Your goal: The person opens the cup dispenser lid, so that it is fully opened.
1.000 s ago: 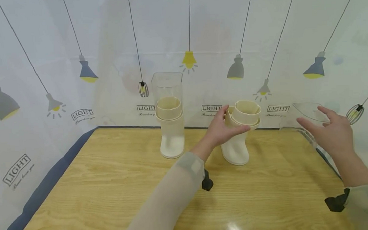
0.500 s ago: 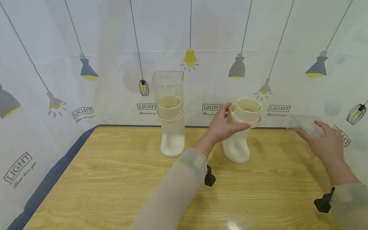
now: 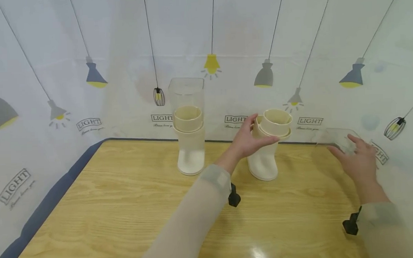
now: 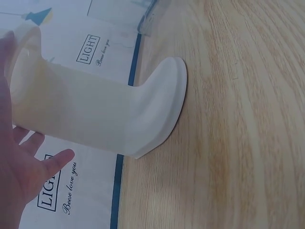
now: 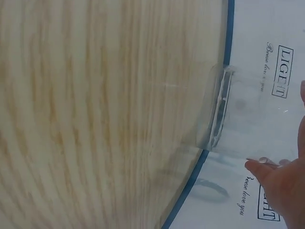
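Observation:
A cream, boot-shaped base stands on the table, with a raised round collar on top. My left hand grips it just below the collar, thumb across the front. In the left wrist view, the foot of the base meets the wood. Off to the right, my right hand holds a clear plastic container between thumb and fingers, above the table's far right corner. The container's outline is faint in the head view. A visible gap separates it from the cream base.
Left of my left hand stands a matching cream base with a clear container fitted on top. The wooden table ends at a dark blue edge along a lamp-printed cloth backdrop.
My right hand has moved left with the clear container, which now hangs tilted nearer the cream base. The left hand keeps its grip in nearly the same spot.

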Motion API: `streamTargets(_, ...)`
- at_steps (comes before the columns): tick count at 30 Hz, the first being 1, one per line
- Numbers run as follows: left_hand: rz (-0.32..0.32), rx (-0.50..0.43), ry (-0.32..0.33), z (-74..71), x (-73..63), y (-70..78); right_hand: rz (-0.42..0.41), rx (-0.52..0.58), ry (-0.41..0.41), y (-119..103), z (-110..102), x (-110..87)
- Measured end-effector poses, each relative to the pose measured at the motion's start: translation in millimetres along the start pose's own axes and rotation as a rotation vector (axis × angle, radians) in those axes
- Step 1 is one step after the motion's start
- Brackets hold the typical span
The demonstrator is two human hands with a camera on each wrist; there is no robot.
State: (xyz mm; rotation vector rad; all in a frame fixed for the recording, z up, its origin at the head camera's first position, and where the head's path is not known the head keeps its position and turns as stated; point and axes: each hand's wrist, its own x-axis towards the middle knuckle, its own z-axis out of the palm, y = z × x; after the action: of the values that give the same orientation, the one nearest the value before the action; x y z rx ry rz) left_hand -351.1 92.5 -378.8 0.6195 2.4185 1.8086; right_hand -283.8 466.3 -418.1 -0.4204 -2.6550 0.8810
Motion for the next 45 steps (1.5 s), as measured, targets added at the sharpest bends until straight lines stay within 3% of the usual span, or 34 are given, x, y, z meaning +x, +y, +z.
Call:
streamTargets(10, 0.001, -0.008, 0.019, -6.6, 3.5, -2.5, 0.025, 0.017, -0.004, -18.7, 13.5, 5.6)
streamTargets(26, 0.020, 0.011, 0.014, -10.5, 2.7, -2.6, -0.026, 0.018, -0.007, -19.7, 20.9, 12.4)
streamTargets(34, 0.023, 0.050, 0.003, -5.0, 2.3, -7.3, -0.012, 0.082, 0.001, -14.6, 18.6, 3.4)
streamTargets(41, 0.051, 0.075, -0.014, -15.6, -12.2, -4.0, -0.014, 0.063, 0.128, -30.0, 7.8, -10.4)
streamTargets(45, 0.066, 0.078, -0.055, -28.4, -28.4, -3.3, -0.025, 0.103, 0.124, -49.9, -7.1, -24.8)
